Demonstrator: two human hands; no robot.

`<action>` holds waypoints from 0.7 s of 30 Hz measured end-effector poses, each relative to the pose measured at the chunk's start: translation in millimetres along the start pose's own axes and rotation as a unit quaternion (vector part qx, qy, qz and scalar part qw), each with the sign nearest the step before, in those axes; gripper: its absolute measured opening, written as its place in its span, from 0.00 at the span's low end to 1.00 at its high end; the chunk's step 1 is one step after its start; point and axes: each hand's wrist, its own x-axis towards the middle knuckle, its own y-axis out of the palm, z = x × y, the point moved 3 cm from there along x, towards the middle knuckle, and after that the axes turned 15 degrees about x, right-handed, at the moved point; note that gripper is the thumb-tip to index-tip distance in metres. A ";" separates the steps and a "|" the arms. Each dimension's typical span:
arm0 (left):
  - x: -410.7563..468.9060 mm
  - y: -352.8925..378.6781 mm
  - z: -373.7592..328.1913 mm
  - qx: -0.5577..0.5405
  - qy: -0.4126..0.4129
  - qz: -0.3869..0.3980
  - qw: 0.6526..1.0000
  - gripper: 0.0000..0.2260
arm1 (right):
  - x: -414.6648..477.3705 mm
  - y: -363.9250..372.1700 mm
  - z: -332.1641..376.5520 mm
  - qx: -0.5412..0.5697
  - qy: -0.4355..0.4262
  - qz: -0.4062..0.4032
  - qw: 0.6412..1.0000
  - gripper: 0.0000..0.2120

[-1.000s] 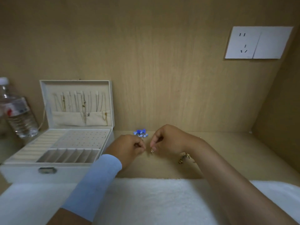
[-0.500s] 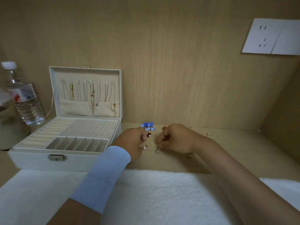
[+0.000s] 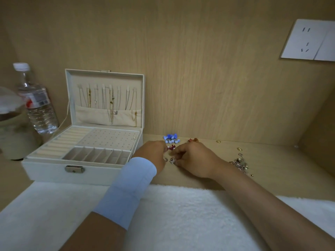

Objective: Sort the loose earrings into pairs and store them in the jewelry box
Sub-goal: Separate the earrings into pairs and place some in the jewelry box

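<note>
A white jewelry box (image 3: 54, 170) stands open at the left, with a perforated earring panel, ring rolls and divided slots; necklaces hang in its lid. My left hand (image 3: 151, 153) and my right hand (image 3: 194, 158) lie close together on the wooden surface just right of the box, fingers curled. A small silver earring (image 3: 171, 160) lies at my right fingertips, which pinch or touch it. Another silver piece (image 3: 165, 159) sits at my left fingertips. A red earring (image 3: 171, 147) lies between the hands. Blue earrings (image 3: 170, 138) sit behind them.
A heap of gold and silver earrings (image 3: 240, 163) lies to the right, with single pieces (image 3: 218, 141) near the back wall. A water bottle (image 3: 36, 102) stands left of the box. A white fluffy cloth (image 3: 172, 214) covers the front. A socket (image 3: 308, 40) is on the wall.
The view has swung right, revealing the earring heap. Both hands have lowered to the surface, and the silver pieces now lie at the fingertips.
</note>
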 end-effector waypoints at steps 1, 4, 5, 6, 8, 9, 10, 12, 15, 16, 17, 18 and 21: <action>0.3 0.1 0.5 0.003 0.004 0.002 1.000 0.16 | -0.7 -0.8 0.1 0.005 0.006 -0.004 1.000 0.14; 3.4 1.8 0.1 0.006 0.008 0.009 1.000 0.16 | -4.4 -3.5 0.7 0.010 0.035 -0.027 0.999 0.11; 4.0 2.2 -0.2 0.005 0.005 0.006 1.000 0.14 | -5.4 -3.3 1.5 0.002 0.039 -0.035 0.999 0.10; 4.8 2.5 -0.2 0.004 0.000 0.000 1.000 0.13 | -5.8 -2.0 2.2 -0.008 0.039 -0.042 0.998 0.09; 5.9 3.0 0.0 0.006 -0.008 -0.012 1.000 0.11 | -5.7 2.1 4.5 -0.021 0.029 -0.053 0.998 0.08; 6.3 3.4 0.3 0.009 -0.011 -0.016 1.000 0.10 | -5.1 4.6 5.5 -0.024 0.019 -0.057 0.998 0.07; 7.1 4.3 0.5 0.011 -0.013 -0.017 1.000 0.10 | -4.2 7.0 6.2 -0.023 0.011 -0.061 0.998 0.07; 8.1 5.4 1.0 0.015 -0.016 -0.017 1.000 0.11 | -3.3 9.7 7.8 -0.014 0.004 -0.062 0.998 0.07; 7.4 4.7 1.2 0.024 -0.013 -0.015 1.000 0.12 | -4.8 1.7 6.6 0.005 0.015 -0.063 0.998 0.10; 7.0 4.1 1.2 0.026 -0.010 -0.012 1.000 0.13 | -6.1 -5.0 5.1 0.021 0.021 -0.069 0.997 0.10; 5.3 2.4 0.5 0.025 -0.004 -0.008 1.000 0.14 | -8.1 -14.1 3.3 0.042 0.025 -0.080 0.996 0.08; 3.5 0.2 -0.6 0.023 0.001 -0.004 1.000 0.17 | -10.5 -24.6 1.3 0.067 0.029 -0.092 0.993 0.06; -5.7 -12.1 -7.7 0.015 0.018 -0.023 0.999 0.19 | -23.7 -59.9 -5.2 0.117 0.040 -0.123 0.985 0.04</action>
